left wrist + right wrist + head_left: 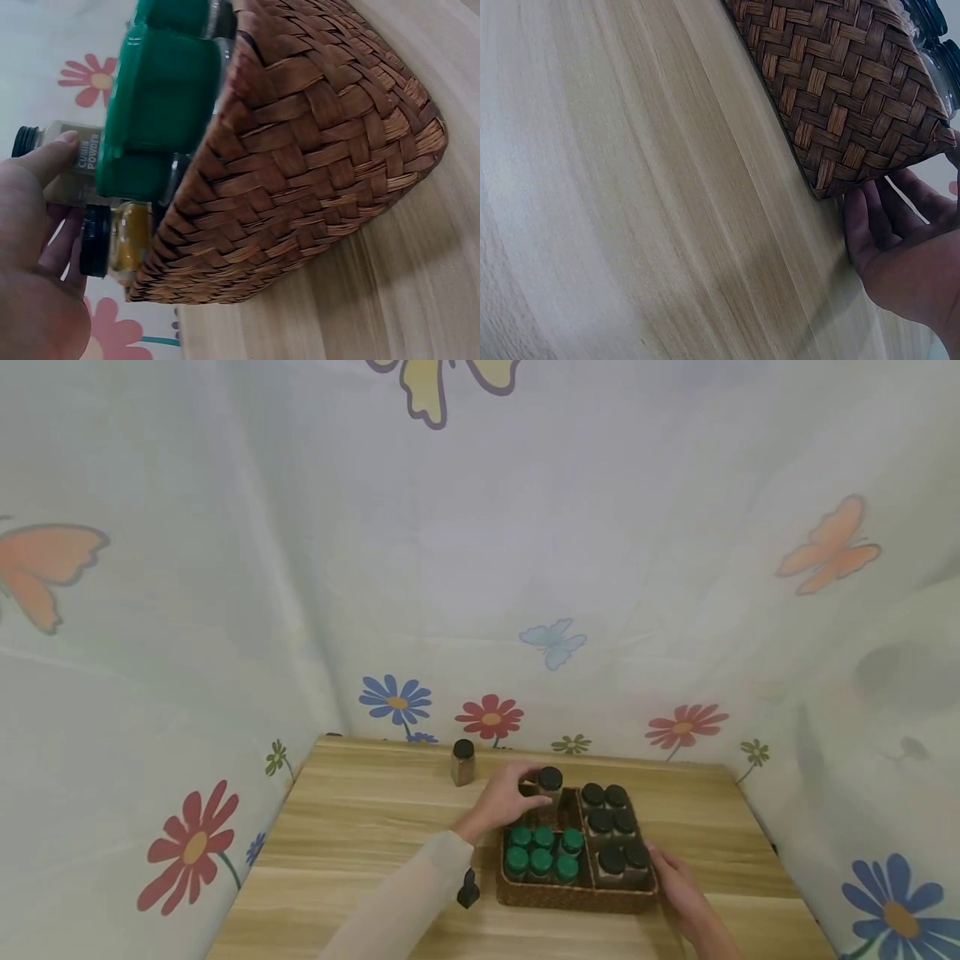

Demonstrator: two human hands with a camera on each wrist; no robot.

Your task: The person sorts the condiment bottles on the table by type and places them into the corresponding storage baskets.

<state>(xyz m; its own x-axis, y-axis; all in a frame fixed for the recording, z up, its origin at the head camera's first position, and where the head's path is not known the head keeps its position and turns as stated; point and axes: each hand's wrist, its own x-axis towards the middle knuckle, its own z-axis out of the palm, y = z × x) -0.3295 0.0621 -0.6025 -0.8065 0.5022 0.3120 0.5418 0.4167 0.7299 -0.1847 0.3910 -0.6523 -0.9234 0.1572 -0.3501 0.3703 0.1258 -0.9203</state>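
Observation:
My left hand (pixel 510 795) pinches a clear spice jar (pixel 551 781) with a black lid over the back-left compartment of a brown woven basket (pixel 570 897). In the left wrist view the label on this jar (pixel 75 161) reads cumin powder. Near that hand, a black-lidded jar (pixel 129 241) with yellow contents shows at the basket's edge. Several green-lidded jars (pixel 540 862) fill the front-left compartment; several black-lidded jars (pixel 611 860) stand in the right one. At the basket's right end, my right hand (pixel 678 883) holds the side, its fingers (pixel 861 225) curved against the woven wall.
Another black-lidded jar (pixel 463 764) stands on the wooden table (pixel 360 827), left of the basket near the back edge. A small black object (pixel 468 890) lies left of the basket. A patterned cloth (pixel 465 568) hangs behind and at both sides of the table.

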